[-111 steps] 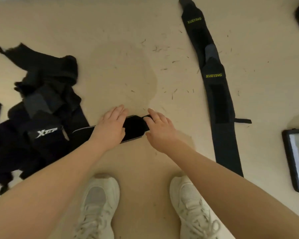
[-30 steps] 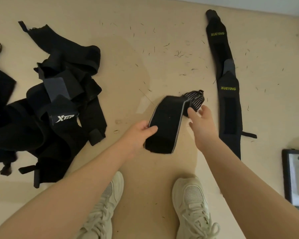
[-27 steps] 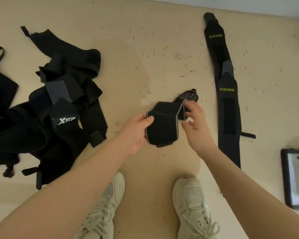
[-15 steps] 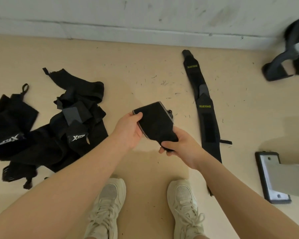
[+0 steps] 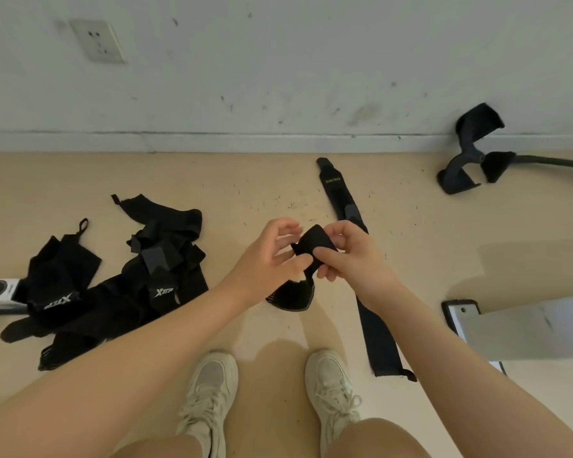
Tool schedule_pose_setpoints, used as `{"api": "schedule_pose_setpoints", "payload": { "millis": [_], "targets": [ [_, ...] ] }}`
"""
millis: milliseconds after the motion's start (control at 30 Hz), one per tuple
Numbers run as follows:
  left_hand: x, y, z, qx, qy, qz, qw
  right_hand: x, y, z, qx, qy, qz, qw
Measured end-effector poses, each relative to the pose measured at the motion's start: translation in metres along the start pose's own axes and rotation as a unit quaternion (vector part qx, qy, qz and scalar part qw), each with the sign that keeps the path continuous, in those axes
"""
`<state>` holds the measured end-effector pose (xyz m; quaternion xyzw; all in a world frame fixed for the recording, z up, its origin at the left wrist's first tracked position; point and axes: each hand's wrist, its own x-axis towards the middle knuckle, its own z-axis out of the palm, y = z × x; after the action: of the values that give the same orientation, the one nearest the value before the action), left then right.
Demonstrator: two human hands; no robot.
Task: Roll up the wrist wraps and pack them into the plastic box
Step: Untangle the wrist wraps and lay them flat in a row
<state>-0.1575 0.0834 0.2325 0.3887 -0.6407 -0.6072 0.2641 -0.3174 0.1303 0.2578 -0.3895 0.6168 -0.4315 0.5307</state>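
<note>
Black wrist wrap, beige floor, cream sneakers.

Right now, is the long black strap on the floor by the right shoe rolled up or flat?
Flat. The long black strap lies stretched out straight on the floor, unrolled, running from near the wall to beside the right shoe.

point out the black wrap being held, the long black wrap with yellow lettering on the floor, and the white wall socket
black fabric wrist wrap in the hands (image 5: pixel 312 241): head view, on the upper fold between the thumbs
long black wrap with yellow lettering (image 5: pixel 377 338): head view, on its lower stretch
white wall socket (image 5: pixel 98 39): head view, on the faceplate's centre
</note>
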Motion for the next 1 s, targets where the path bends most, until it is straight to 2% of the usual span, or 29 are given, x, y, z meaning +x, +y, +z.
{"api": "schedule_pose_setpoints", "payload": {
  "millis": [100,167,200,333,433,467,533,633,733,833,933,1000],
  "targets": [
    [-0.01,0.015,0.012,0.067,-0.005,0.055,0.996,-0.013,-0.018,-0.003,0.203,0.012,0.005,0.979],
    [-0.013,0.024,0.021,0.098,0.027,0.082,0.991,-0.018,-0.028,-0.004,0.256,0.015,-0.008,0.967],
    [-0.014,0.029,0.025,0.074,0.041,0.079,0.993,-0.02,-0.031,-0.004,0.253,0.013,-0.021,0.967],
    [-0.01,0.04,0.027,-0.048,0.071,0.037,0.996,-0.019,-0.029,-0.01,0.083,0.052,-0.116,0.988],
    [0.0,0.035,0.025,-0.077,0.071,0.0,0.994,-0.009,-0.011,-0.013,-0.046,0.102,-0.149,0.983],
    [0.006,0.03,0.024,-0.071,0.067,-0.014,0.995,-0.003,-0.002,-0.015,-0.047,0.094,-0.131,0.986],
    [0.022,0.016,0.024,-0.052,0.062,-0.044,0.996,0.011,0.02,-0.018,0.022,0.035,-0.061,0.997],
    [0.051,-0.012,0.024,-0.03,0.065,-0.087,0.994,0.038,0.052,-0.023,0.023,-0.001,-0.036,0.999],
    [0.093,-0.048,0.02,-0.008,0.065,-0.132,0.989,0.089,0.081,-0.02,-0.045,0.072,-0.032,0.996],
    [0.145,-0.084,0.013,0.002,0.111,-0.147,0.983,0.163,0.101,-0.02,-0.143,0.146,-0.042,0.978],
    [0.186,-0.124,0.007,0.05,0.167,-0.128,0.976,0.236,0.116,-0.025,-0.157,0.165,-0.06,0.972],
    [0.205,-0.16,0.006,0.091,0.166,-0.115,0.975,0.273,0.128,-0.03,-0.161,0.169,-0.045,0.971]
  ]
}}
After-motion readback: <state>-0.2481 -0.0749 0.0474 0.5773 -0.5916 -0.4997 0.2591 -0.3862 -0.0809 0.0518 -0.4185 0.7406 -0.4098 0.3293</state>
